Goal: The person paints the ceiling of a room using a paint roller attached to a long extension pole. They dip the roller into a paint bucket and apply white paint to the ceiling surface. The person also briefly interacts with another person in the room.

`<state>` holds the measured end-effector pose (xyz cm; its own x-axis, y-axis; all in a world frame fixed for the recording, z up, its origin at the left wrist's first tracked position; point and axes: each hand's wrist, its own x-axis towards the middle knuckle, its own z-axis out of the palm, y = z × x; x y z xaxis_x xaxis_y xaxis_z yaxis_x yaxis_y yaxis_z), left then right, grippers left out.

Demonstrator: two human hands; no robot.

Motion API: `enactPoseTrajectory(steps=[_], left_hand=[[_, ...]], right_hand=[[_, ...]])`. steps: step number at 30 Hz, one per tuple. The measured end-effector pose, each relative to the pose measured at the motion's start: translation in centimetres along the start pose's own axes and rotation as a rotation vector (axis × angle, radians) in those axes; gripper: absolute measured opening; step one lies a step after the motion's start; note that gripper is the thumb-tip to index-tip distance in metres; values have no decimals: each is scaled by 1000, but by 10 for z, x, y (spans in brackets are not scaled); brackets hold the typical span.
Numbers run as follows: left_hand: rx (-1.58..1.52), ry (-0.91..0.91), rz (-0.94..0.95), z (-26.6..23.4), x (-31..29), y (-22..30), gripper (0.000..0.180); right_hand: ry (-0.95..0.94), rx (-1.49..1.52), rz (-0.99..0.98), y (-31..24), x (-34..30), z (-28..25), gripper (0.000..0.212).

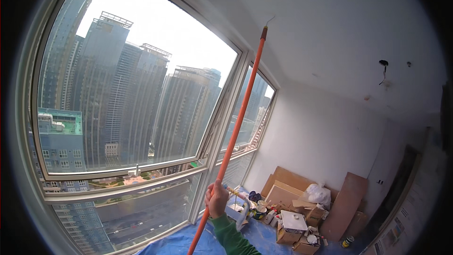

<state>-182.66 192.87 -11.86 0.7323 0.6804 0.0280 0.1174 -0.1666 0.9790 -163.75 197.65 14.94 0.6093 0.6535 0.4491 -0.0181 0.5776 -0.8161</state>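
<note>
My right hand [217,199], in a green sleeve [232,237], is wrapped around a long orange extension pole [239,120]. The pole leans up and to the right in front of the window frame. At its top is a dark brown collar, from which a thin bent wire [270,19] sticks out close to the white ceiling [321,23]. I cannot make out any roller or other head on that wire. Below my hand the pole runs out of the picture at the lower edge. My left hand does not show.
Tall windows [207,166] fill the left side, with towers outside. Blue sheeting [172,243] covers the floor. Cardboard boxes [288,236], paint cans, a white plastic bag [318,195] and leaning boards [347,203] crowd the far wall. A wire hangs from a ceiling hole [383,63].
</note>
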Motion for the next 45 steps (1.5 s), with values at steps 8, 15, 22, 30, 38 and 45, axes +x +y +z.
enactPoseTrajectory(steps=[8,15,22,30,38,45], left_hand=[[-30,-23,-3,-148,62,-69,40],[-13,-2,-9,-208,91,-33,42],[57,-21,-19,-234,120,-16,43],[69,-10,107,-248,158,-5,47],[3,38,152,-252,170,46,43],[-108,46,170,-247,197,85,31]], right_hand=[[141,-70,-127,22,65,118,52],[175,-104,-177,29,108,166,54],[162,-171,-206,32,139,190,56],[181,-166,-220,28,178,194,57],[201,-186,-245,21,228,172,57],[237,-171,-208,0,272,154,56]])
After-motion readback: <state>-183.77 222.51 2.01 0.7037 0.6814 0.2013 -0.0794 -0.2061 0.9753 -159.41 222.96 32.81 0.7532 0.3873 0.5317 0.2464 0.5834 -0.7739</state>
